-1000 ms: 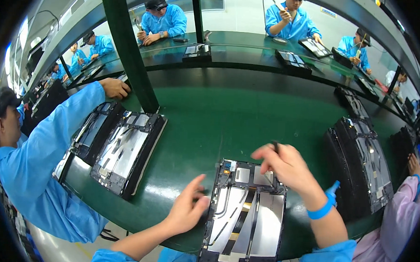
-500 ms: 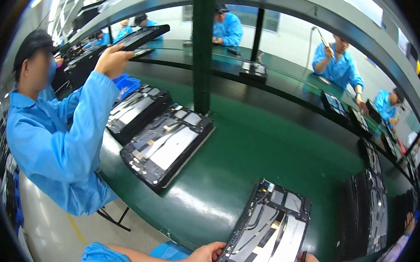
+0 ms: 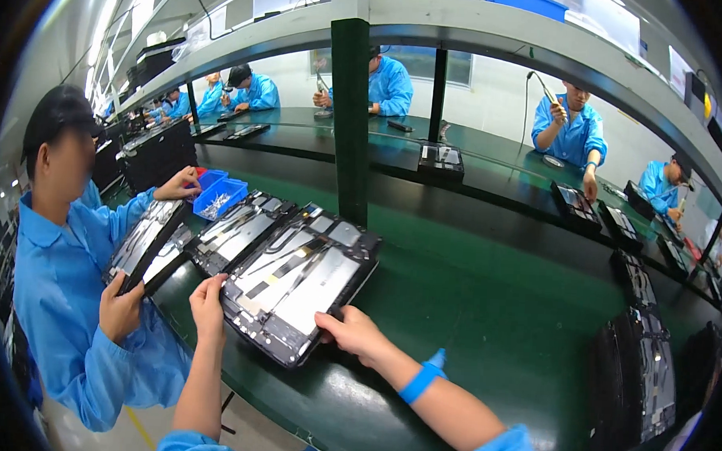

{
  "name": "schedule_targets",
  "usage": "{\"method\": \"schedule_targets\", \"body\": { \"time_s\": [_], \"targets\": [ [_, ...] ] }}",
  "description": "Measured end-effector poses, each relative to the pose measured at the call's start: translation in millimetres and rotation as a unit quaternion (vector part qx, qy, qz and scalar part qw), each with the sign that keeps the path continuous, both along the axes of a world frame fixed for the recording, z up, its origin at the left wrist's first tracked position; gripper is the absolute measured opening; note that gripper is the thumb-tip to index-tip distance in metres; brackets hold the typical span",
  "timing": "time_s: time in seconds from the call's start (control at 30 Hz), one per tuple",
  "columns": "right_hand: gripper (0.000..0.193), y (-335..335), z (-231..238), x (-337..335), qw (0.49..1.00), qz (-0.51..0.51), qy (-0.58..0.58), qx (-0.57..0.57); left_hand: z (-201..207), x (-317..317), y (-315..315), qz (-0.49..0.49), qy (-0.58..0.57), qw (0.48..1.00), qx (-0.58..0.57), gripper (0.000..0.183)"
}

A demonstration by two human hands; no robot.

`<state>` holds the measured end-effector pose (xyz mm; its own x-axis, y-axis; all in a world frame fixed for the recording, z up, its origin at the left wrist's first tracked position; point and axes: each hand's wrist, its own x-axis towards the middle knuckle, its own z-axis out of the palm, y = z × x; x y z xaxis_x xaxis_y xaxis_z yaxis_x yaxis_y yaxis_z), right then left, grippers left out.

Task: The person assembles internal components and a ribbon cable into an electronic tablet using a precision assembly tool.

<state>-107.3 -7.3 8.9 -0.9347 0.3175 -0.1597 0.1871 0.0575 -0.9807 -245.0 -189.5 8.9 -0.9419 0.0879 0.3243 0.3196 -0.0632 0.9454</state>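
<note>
Both my hands hold an opened tablet-like device (image 3: 314, 280) with a black frame, silver panels and dark cables. It lies at or just above the stack at the left of the green bench; whether it touches the one below I cannot tell. My left hand (image 3: 208, 303) pinches its left edge. My right hand (image 3: 352, 334) grips the lower right edge, thumb on top and fingers hidden beneath. A blue band circles my right wrist. Close beside it lies a similar opened device (image 3: 244, 232).
At the left, a co-worker (image 3: 78, 253) tilts another device (image 3: 147, 240), one hand by a blue bin (image 3: 220, 197) of small parts. A green post (image 3: 349, 120) rises behind the stack. More devices stand stacked (image 3: 632, 374) at the right. People work across a conveyor (image 3: 499, 203).
My hands have carried the device from the near middle of the bench leftward and away, to the stack. The co-worker has lowered the raised device and reached to the blue bin.
</note>
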Motion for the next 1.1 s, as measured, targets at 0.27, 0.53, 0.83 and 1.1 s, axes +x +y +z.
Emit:
{"method": "schedule_targets", "body": {
  "time_s": [0.27,0.53,0.83,1.1],
  "targets": [
    [0.043,18,5,39,0.957,0.059,0.024,0.282,-39,-27,0,0.133,0.116,0.977,-0.124,0.032],
    [0.016,66,101,275,0.856,-0.099,-0.003,0.508,35,225,145,-0.445,0.535,0.7,-0.161,0.028],
    [0.037,198,86,516,0.619,-0.515,-0.35,0.479,38,428,275,-0.791,-0.073,0.567,-0.217,0.054],
    [0.039,206,82,522,0.756,-0.461,-0.288,0.364,44,441,295,-0.759,-0.102,0.584,-0.271,0.061]
  ]
}}
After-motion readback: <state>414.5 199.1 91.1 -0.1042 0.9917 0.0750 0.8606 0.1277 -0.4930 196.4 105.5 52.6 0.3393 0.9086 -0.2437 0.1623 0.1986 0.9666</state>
